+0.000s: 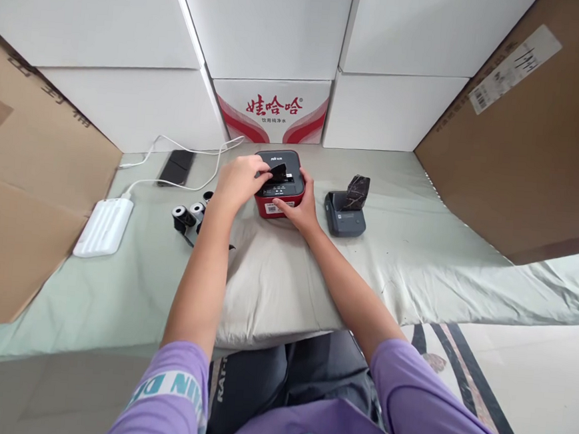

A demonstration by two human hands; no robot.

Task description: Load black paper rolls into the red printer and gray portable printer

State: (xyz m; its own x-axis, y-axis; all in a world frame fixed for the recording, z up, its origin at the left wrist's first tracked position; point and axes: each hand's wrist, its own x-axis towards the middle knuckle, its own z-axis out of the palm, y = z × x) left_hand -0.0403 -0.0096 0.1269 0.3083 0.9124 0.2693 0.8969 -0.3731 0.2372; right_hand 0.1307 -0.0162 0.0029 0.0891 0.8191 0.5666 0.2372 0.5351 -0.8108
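A red label printer (265,206) with a dark top stands on the cloth-covered table in front of me. Out of the slot in its top rises a short black label strip (278,171). My left hand (242,178) reaches over from the left, thumb and fingertips closed on the strip's left edge. Wrapped round the printer's right side is my right hand (304,206), its thumb on the front near a white barcode sticker (273,208). To the right, a small dark grey label printer (346,223) has a black marbled label strip (357,192) standing up from it.
Several label rolls (184,215) lie left, partly behind my left forearm. Farther left are a black phone (176,167) and a white power bank (104,228) with a white cable (172,183). Cardboard boxes (530,142) flank the table; white boxes (264,24) line the back.
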